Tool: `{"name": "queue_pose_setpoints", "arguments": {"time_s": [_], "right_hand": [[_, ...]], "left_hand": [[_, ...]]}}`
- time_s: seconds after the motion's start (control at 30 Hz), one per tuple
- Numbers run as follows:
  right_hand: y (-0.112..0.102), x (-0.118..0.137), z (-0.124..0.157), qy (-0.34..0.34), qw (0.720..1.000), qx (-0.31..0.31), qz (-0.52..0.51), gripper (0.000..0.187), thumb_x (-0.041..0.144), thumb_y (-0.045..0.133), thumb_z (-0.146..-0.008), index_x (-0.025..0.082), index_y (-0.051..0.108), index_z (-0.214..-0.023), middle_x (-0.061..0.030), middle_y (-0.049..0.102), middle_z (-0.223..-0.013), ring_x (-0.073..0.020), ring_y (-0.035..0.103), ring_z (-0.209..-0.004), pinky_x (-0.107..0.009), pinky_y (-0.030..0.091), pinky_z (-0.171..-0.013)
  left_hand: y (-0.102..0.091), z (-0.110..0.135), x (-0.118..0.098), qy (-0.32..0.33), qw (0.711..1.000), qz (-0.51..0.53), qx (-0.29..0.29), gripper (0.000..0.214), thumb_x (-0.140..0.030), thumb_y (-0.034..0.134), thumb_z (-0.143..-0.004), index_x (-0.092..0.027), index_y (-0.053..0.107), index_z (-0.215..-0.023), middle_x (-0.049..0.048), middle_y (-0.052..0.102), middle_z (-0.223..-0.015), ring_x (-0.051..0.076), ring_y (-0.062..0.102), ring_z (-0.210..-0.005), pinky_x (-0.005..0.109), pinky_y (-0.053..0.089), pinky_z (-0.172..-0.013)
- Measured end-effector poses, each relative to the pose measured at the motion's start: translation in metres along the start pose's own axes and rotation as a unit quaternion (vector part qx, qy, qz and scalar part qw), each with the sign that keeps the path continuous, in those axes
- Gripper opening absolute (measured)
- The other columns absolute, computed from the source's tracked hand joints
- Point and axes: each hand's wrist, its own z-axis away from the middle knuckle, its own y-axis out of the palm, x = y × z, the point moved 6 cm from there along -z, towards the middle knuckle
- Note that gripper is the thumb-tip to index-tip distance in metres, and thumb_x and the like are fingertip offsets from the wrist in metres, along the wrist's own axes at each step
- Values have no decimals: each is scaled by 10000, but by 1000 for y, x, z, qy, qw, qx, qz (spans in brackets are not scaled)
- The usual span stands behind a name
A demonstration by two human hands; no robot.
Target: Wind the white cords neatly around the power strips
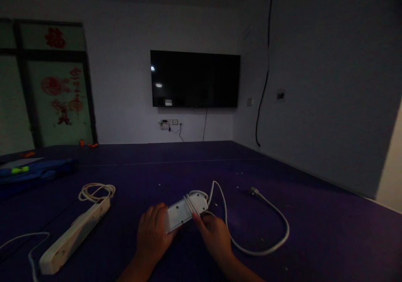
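Note:
A white power strip (178,215) is held above the purple surface, tilted up to the right. My left hand (153,231) is closed around its near left end. Its white cord (190,203) is wrapped several times about the far end. My right hand (216,236) is closed at that end, with thumb and fingers pinching the cord where it crosses the strip. From there the loose cord loops up, then curves out to the right across the surface. It ends in a plug (253,191) lying on the purple surface.
Another white power strip (77,234) lies at the left, its coiled cord (97,192) at its far end. Blue cloth (47,169) with a yellow-green item (20,170) lies further left. A wall-mounted television (194,81) and a hanging black cable (263,93) are at the back.

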Motion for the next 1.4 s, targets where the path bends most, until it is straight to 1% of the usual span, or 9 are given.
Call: {"name": "queue_pose_setpoints", "arguments": {"time_s": [0.1, 0.23, 0.33, 0.4, 0.57, 0.7, 0.9, 1.13, 1.4], "right_hand": [[1, -1, 0, -1, 1000, -2, 6, 649, 679, 279, -822, 189, 513, -465, 0, 527, -443, -117, 502, -415, -240, 215, -411], [2, 0, 1, 1, 1000, -6, 24, 633, 651, 312, -832, 188, 540, -466, -12, 560, -467, -127, 531, -437, -238, 225, -417], [0, 1, 1, 8, 999, -10, 39, 619, 622, 324, -846, 189, 535, -457, -17, 568, -468, -131, 538, -439, -238, 224, -421], [-1, 2, 1, 9, 999, -11, 41, 608, 606, 335, -851, 191, 526, -451, -17, 572, -469, -130, 538, -437, -240, 223, -420], [0, 0, 1, 7, 998, -7, 54, 579, 578, 355, -860, 198, 548, -467, -20, 594, -490, -135, 550, -460, -239, 246, -432], [4, -1, 1, -1, 998, 9, 68, 525, 542, 393, -865, 201, 580, -512, -18, 611, -514, -137, 566, -482, -235, 251, -436], [12, 1, 2, -36, 995, 48, 76, 544, 543, 335, -890, 208, 613, -564, -29, 624, -541, -147, 588, -510, -232, 260, -443], [12, 3, 2, -37, 991, 51, 122, 559, 565, 342, -874, 214, 605, -528, -36, 623, -525, -163, 594, -503, -256, 231, -432], [11, 22, 12, -94, 980, 87, 151, 418, 502, 435, -854, 230, 639, -611, -38, 678, -633, -174, 625, -583, -252, 254, -474]], "left_hand": [[4, -1, 1, -9, 999, 31, 37, 462, -548, 584, -703, -171, 549, -967, 115, 649, -963, 261, 590, -880, 372, 414, -765], [12, -1, 2, -57, 987, 57, 141, 401, -513, 626, -674, -187, 561, -897, 73, 664, -824, 238, 622, -779, 346, 412, -725], [14, 0, 2, -91, 974, 72, 195, 419, -492, 665, -635, -186, 565, -903, 71, 664, -858, 243, 618, -814, 332, 408, -721], [15, 0, 1, -102, 969, 87, 209, 455, -521, 645, -642, -184, 565, -939, 73, 664, -887, 246, 611, -841, 333, 409, -733], [20, 4, 0, -96, 967, 129, 198, 455, -504, 512, -760, -189, 544, -1088, 98, 651, -1028, 238, 594, -936, 362, 403, -812], [24, 5, 4, -97, 973, 111, 179, 521, -500, 537, -737, -167, 544, -1138, 113, 621, -1100, 250, 564, -1005, 380, 396, -855], [17, 3, 5, -100, 980, 59, 160, 493, -431, 588, -706, -190, 561, -1135, 94, 612, -1097, 242, 548, -1006, 368, 381, -845], [4, -4, -1, -100, 983, 16, 155, 394, -380, 606, -696, -199, 589, -1046, 79, 621, -1019, 236, 553, -951, 349, 370, -804], [1, -10, 17, -130, 978, -55, 154, 362, -448, 552, -744, -158, 563, -960, 81, 612, -919, 248, 571, -882, 344, 383, -727]]}}
